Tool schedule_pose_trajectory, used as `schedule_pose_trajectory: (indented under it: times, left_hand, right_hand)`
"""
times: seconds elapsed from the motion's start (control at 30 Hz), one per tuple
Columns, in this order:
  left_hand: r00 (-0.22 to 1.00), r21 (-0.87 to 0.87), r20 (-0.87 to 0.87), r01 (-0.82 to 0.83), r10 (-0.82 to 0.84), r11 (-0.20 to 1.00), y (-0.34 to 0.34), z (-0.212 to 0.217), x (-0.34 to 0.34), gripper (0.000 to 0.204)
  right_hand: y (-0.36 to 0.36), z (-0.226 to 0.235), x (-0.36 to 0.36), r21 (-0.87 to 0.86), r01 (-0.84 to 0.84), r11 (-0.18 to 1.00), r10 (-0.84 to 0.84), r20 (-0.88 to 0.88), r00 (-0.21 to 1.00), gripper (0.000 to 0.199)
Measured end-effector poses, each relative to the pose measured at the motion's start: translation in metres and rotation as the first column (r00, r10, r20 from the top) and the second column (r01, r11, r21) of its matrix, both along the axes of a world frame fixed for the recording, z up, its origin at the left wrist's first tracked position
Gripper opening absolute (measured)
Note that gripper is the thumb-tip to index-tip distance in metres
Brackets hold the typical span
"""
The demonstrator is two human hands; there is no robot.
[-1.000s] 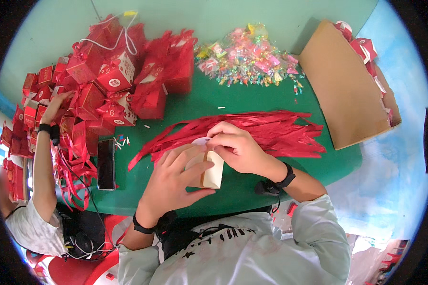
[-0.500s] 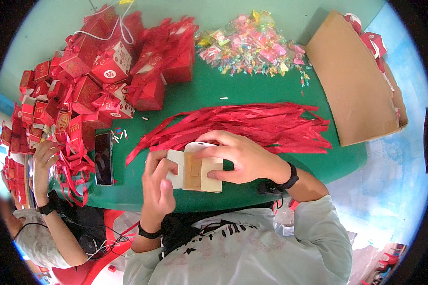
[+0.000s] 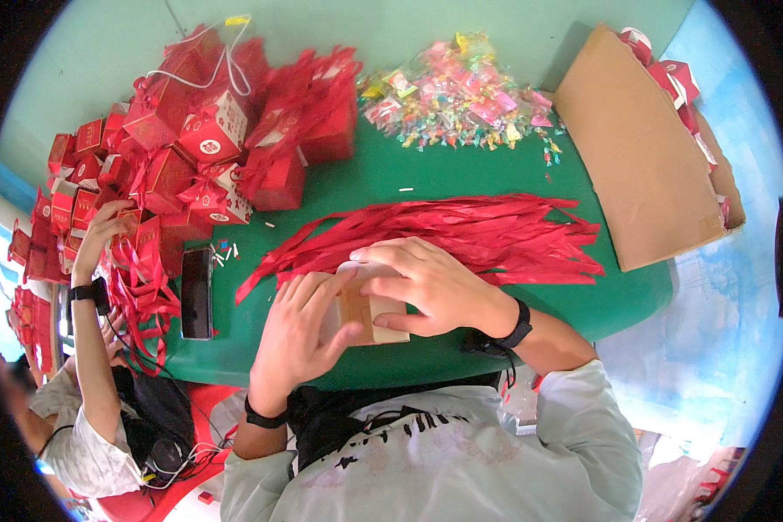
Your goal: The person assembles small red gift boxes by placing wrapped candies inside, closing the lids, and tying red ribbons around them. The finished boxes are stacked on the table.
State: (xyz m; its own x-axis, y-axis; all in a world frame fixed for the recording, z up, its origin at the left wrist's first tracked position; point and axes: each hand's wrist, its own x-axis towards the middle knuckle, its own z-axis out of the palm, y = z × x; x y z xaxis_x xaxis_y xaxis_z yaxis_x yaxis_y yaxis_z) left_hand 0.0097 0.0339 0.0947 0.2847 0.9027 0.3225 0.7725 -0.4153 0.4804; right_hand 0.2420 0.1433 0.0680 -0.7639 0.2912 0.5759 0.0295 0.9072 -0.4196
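Between my two hands is a small open cardboard box (image 3: 357, 309), with pale sides and a tan inside. My right hand (image 3: 439, 287) grips its right side, thumb low and fingers over the far edge. On the left side lies my left hand (image 3: 303, 317), its fingers over the pale flap and its thumb at the opening. The hands hide much of the box. Just beyond it, a bundle of red ribbons (image 3: 461, 226) stretches across the green table (image 3: 444, 174).
Red gift boxes (image 3: 165, 178) are heaped at the left, near a phone (image 3: 197, 293). Wrapped candies (image 3: 470, 96) form a pile at the back. A large brown carton (image 3: 644, 157) stands at the right. At the left, another person's hand (image 3: 109, 228) reaches to the heap.
My left hand has moved in over the box's left side and flap, its fingers straighter. My right hand stays on the box. The other person's hand has moved farther into the red boxes.
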Motion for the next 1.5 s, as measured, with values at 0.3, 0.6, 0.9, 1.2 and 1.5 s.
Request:
schedule_pose_trajectory:
  times: [0.3,0.6,0.9,1.2,1.5]
  left_hand:
    - [0.996,-0.186,-0.036,-0.088,0.083,0.979,-0.004,-0.002,0.012,0.122]
    - [0.997,0.016,0.070,0.045,-0.046,0.999,0.002,-0.047,0.004,0.106]
    - [0.890,0.151,0.450,0.009,-0.076,0.989,-0.002,-0.086,0.014,0.110]
    - [0.854,0.053,0.516,0.042,-0.063,0.998,-0.003,-0.094,0.012,0.105]
    - [0.864,0.061,0.499,0.039,-0.065,0.997,-0.003,-0.095,0.012,0.102]
  right_hand:
    - [0.014,0.007,0.026,-0.128,0.061,0.990,-0.069,-0.056,0.996,0.020]
    - [0.030,-0.002,0.028,-0.270,0.001,0.963,0.038,0.139,0.990,0.029]
    - [0.042,0.004,0.041,-0.520,-0.031,0.854,0.200,0.273,0.941,0.026]
    - [0.206,-0.010,0.218,-0.179,0.954,0.240,-0.877,0.382,0.292,0.053]
    - [0.217,-0.072,0.245,0.043,0.979,0.197,-0.875,0.458,0.156,0.055]
